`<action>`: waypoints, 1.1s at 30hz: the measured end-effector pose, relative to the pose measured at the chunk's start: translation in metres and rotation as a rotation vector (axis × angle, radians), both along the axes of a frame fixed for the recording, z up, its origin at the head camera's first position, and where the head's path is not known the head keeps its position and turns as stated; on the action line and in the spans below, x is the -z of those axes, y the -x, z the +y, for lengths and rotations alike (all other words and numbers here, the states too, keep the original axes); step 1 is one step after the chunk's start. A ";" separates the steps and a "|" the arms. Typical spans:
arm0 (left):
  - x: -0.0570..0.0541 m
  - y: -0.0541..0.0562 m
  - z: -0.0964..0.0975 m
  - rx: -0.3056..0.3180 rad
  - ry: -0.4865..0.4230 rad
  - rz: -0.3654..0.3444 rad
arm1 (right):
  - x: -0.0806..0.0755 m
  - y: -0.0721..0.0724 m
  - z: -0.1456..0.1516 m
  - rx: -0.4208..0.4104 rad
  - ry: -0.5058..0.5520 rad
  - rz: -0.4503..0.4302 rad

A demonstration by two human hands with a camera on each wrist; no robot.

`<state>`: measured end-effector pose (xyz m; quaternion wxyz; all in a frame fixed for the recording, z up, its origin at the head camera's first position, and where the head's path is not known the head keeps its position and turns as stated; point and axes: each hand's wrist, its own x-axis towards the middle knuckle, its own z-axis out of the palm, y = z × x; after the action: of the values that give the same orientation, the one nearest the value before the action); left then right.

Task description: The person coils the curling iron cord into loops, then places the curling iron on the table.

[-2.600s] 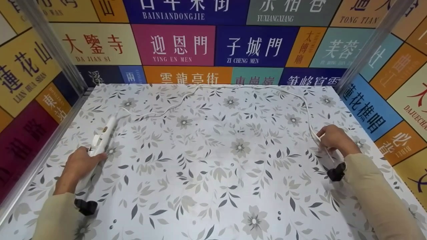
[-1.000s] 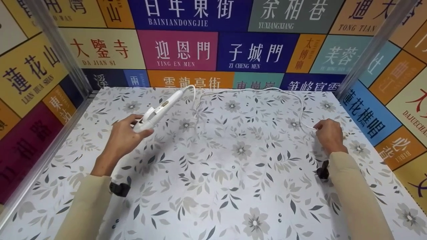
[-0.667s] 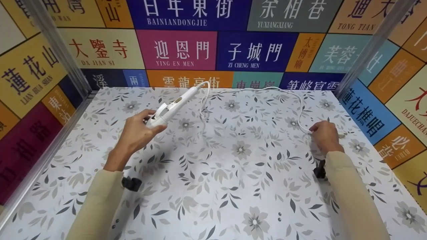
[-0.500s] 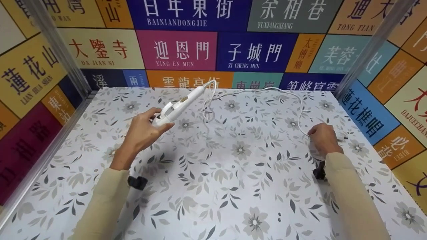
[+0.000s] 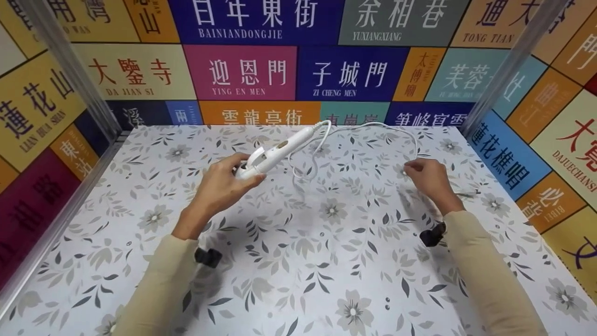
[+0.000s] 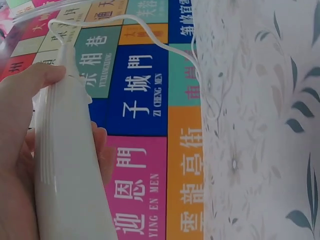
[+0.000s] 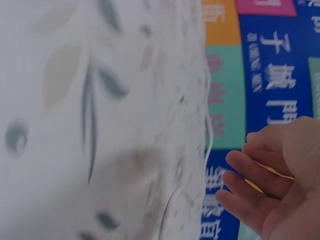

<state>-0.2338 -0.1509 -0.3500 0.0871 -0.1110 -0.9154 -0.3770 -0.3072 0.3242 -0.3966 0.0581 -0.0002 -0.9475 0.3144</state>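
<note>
My left hand (image 5: 224, 182) grips a white curling iron (image 5: 284, 149) with a lever and a small gold-coloured patch, held above the table and tilted up to the right. Its ridged white handle (image 6: 65, 145) fills the lower left of the left wrist view, thumb lying along it. From its upper end a white cord (image 5: 373, 123) loops down and runs along the back of the table toward the right. My right hand (image 5: 431, 177) hovers at the right, fingers loosely curled; the right wrist view shows its fingers (image 7: 255, 185) holding nothing, apart from the cord.
The cord's plug end (image 5: 471, 192) lies on the table, right of the right hand. A floral white cloth (image 5: 326, 261) covers the table. Panels with printed place names (image 5: 247, 74) stand behind and at both sides, with clear posts (image 5: 503, 70) at the corners.
My left hand has lifted the curling iron and carried it right, toward the middle. My right hand has let go of the cord and moved slightly left and up.
</note>
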 end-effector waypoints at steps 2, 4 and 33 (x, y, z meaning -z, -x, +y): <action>-0.002 0.001 0.003 0.000 0.009 -0.017 | -0.004 -0.003 -0.012 -0.024 0.027 0.019; -0.003 0.002 0.006 0.001 0.014 -0.036 | -0.007 -0.006 -0.025 -0.024 0.087 0.042; 0.005 0.027 0.027 -0.012 -0.275 0.014 | -0.050 -0.042 -0.160 -0.197 0.602 0.116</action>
<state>-0.2610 -0.1239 -0.3547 0.1103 -0.0954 -0.8551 -0.4975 -0.2650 0.1640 -0.3467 0.0787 0.0923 -0.8025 0.5842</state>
